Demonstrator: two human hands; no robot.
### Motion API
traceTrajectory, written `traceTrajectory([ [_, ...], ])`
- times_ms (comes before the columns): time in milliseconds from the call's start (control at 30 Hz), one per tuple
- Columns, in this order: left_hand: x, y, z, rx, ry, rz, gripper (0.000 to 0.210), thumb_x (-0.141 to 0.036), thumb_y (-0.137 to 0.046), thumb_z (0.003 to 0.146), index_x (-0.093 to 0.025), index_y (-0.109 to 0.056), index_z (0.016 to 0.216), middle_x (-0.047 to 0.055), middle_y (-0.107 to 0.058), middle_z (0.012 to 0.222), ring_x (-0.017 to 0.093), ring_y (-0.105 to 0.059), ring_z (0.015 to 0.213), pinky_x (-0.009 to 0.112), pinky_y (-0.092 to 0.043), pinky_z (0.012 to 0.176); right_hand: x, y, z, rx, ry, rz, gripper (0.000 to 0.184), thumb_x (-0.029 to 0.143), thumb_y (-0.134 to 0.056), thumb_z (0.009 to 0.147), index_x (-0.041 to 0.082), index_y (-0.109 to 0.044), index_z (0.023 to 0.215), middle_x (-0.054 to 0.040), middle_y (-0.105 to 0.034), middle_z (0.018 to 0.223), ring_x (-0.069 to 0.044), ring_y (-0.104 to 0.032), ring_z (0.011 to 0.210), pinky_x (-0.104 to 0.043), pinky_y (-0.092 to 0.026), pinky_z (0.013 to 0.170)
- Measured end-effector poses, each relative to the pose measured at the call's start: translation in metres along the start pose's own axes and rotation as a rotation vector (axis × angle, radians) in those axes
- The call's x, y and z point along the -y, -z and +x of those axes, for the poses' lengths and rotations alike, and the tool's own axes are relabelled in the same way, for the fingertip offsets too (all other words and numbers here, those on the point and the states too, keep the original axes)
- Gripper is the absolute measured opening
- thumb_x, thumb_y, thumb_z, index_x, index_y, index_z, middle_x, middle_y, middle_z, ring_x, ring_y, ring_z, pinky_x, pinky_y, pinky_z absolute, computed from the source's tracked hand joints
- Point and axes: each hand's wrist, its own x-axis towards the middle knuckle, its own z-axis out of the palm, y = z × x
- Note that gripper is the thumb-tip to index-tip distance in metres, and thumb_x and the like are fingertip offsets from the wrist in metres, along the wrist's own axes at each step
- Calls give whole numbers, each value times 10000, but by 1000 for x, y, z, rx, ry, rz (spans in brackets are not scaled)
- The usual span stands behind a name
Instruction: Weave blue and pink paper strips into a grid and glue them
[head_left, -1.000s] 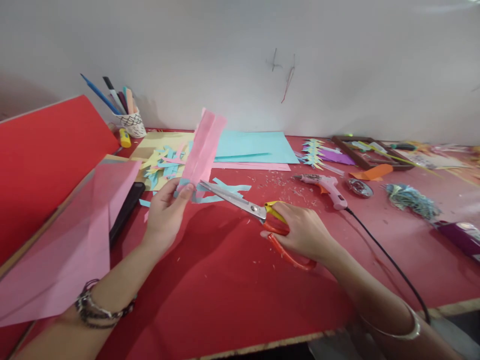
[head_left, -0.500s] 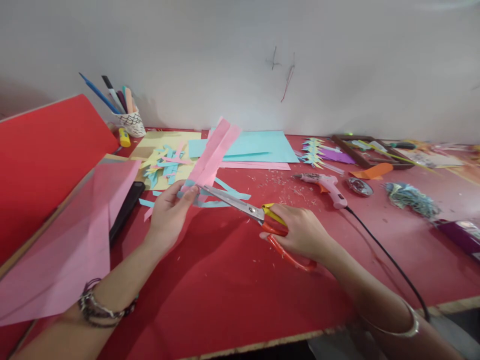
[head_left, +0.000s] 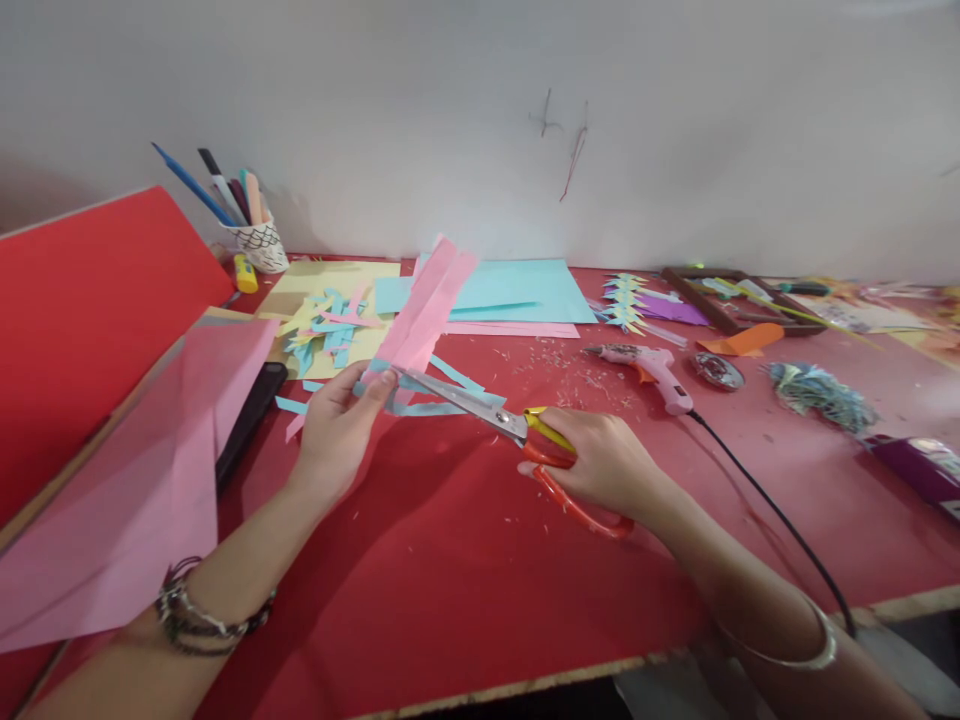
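My left hand point(head_left: 337, 425) pinches the lower end of a folded pink paper strip point(head_left: 427, 310), which slants up to the right above the table. A bit of light blue paper shows at the fingers along with the pink. In my right hand point(head_left: 607, 455) is a pair of scissors point(head_left: 480, 405) with red and yellow handles. Their blade tips lie at the strip's lower end, right beside my left thumb. Whether the blades are cutting through the paper there is hard to make out. Light blue paper strips point(head_left: 457, 372) lie just behind the blades.
Yellow, blue and pink cut pieces point(head_left: 334, 325) are heaped on a yellow sheet point(head_left: 300, 285). Blue sheets point(head_left: 525, 285) lie at the back. A pink glue gun point(head_left: 652, 370) with its black cord sits to the right. Pink sheets point(head_left: 135, 500) cover the left side, near a pen cup point(head_left: 260, 245).
Hardly anything differs. The scissors have shifted very slightly to the left, their tips still at the strip's lower end, and the whole view has moved a little.
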Motion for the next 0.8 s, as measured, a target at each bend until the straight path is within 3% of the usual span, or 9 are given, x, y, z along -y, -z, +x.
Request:
traceTrajectory([
  [500,6,-1,2,8,-2,-95,233,-396,-722,616,-196,-623,686,-51,-579,647,91,-516,622,196,-422,600,0,1,-1,65,6,99,335,524,-536,729,190,-531,747,2,-524,627,-118,-435,547,-214,-217,501],
  [800,-3,-2,2,-46,-7,-73,186,-348,-677,650,-195,-572,637,-53,-501,592,81,-441,539,192,-374,513,-10,0,2,-41,30,311,423,569,-476,713,201,-314,579,47,-357,521,-77,-267,477,-215,-191,476],
])
